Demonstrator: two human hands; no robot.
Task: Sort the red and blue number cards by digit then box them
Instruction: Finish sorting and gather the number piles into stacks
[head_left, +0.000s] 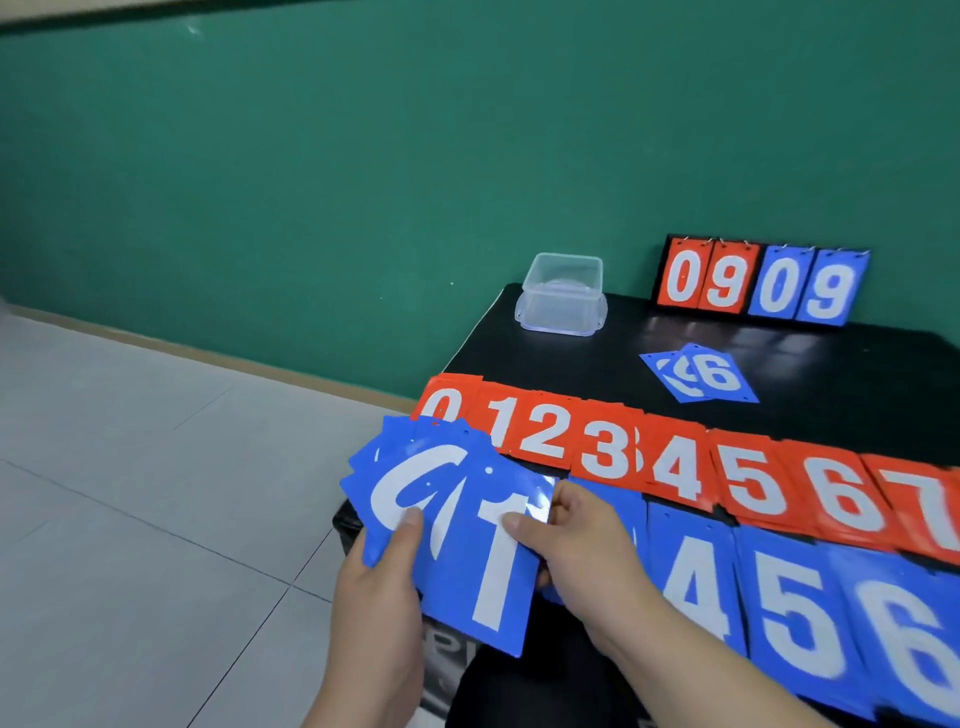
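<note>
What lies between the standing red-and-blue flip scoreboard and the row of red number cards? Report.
A loose pile of blue number cards, 6 on top; head view.

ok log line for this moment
left hand holds blue card fan | right hand pinches blue 1 card | red row laid on table

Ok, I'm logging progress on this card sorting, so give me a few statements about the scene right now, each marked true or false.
1. The right hand pinches a blue 1 card. True.
2. The left hand holds nothing. False: it grips a fan of blue cards.
3. The red cards lie in a row on the table in rising digit order. True.
4. The clear plastic box is full of cards. False: no cards show in it.
5. The scoreboard at the back reads 0909. True.
</note>
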